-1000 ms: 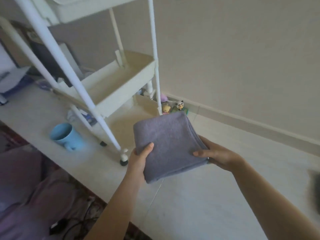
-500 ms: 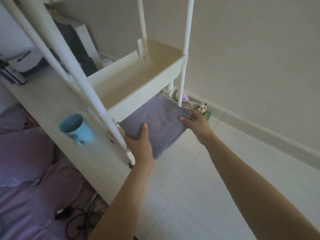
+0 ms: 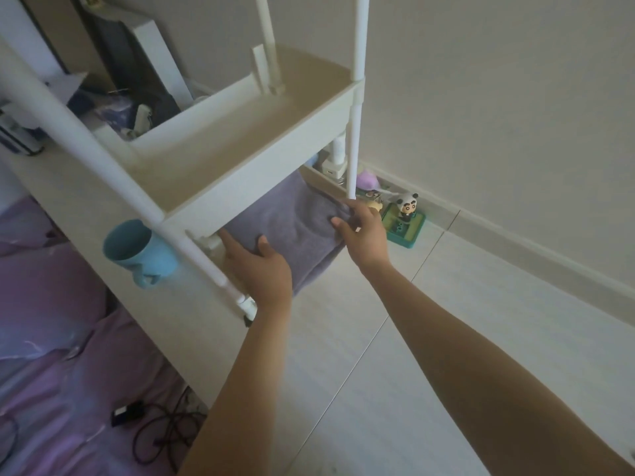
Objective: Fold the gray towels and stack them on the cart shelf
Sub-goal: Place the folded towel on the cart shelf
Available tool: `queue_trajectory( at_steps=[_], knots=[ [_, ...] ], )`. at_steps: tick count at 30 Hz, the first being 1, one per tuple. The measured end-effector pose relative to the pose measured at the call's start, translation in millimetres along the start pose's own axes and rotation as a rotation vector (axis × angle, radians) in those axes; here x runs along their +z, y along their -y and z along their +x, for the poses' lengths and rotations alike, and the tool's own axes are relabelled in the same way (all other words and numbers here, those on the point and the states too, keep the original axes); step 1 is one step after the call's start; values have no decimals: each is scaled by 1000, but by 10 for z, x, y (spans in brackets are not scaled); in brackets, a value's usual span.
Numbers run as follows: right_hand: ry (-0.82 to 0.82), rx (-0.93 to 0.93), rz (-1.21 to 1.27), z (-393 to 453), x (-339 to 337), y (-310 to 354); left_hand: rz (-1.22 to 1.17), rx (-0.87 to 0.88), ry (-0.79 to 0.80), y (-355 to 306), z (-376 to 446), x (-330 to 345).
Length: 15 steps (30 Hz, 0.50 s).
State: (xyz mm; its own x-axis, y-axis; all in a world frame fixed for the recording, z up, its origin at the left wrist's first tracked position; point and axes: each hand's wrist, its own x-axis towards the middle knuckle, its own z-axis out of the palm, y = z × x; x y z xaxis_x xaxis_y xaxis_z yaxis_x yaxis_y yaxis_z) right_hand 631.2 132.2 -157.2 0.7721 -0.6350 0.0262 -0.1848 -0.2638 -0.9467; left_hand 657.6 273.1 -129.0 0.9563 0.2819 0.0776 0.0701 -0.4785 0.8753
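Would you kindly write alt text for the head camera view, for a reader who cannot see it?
Two bare hands slide a folded gray towel onto the bottom shelf of a white cart; the left hand grips its near edge and the right hand its right corner. A blue mug stands to the left and a panda figurine beyond the cart.

Both arms outstretched; left hand [image 3: 263, 269] grip thumb-up, right hand [image 3: 360, 231] pinching.

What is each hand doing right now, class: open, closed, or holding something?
Left hand: grips the near edge of the folded gray towel, thumb on top.
Right hand: pinches the towel's right edge.
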Motion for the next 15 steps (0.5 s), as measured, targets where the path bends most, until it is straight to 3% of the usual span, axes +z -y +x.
queue_trajectory(
  at_steps=[3,8,12,15],
  knots=[
    [3,-29,-8,-3,42,2,103,47,15,-15,74,9],
    [18,-35,-133,33,158,-79,495,34,190,116,97,87],
    [-13,61,-133,72,153,-109,723,236,285,305,95,198],
    [-16,118,-137,91,163,-109,802,211,353,342,116,229]
  ],
)
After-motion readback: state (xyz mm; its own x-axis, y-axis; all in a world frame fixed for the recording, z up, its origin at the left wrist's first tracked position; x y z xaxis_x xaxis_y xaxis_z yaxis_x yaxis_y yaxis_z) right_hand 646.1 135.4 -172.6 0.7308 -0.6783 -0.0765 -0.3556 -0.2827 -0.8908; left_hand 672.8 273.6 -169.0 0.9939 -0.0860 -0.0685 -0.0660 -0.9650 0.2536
